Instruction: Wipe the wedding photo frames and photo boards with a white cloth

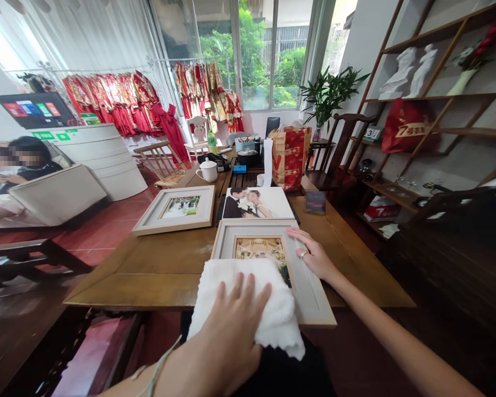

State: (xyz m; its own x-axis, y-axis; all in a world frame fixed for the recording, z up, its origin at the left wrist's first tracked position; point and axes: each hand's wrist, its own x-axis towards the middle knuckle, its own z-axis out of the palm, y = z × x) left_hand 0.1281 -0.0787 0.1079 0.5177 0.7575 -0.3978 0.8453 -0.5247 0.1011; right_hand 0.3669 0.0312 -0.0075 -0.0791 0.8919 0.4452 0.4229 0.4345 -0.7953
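My left hand (235,320) lies flat with spread fingers on a white cloth (273,281), pressing it against a framed photo. The cloth covers the lower left of that picture frame (314,300), which has a pale wooden edge and a grey mat. Part of its photo (258,248) shows above the cloth. My right hand (310,253), with a ring on one finger, rests with fingers stretched out on the frame's upper right side. The frame's near edge juts past the table edge.
The wooden table (149,270) also bears a second framed photo (177,207), a wedding photo print (258,201), a white lidded mug (208,170) and a red-and-tan paper bag (291,160). Wooden shelves (438,99) stand at right. Two people sit on a sofa (62,196) at left.
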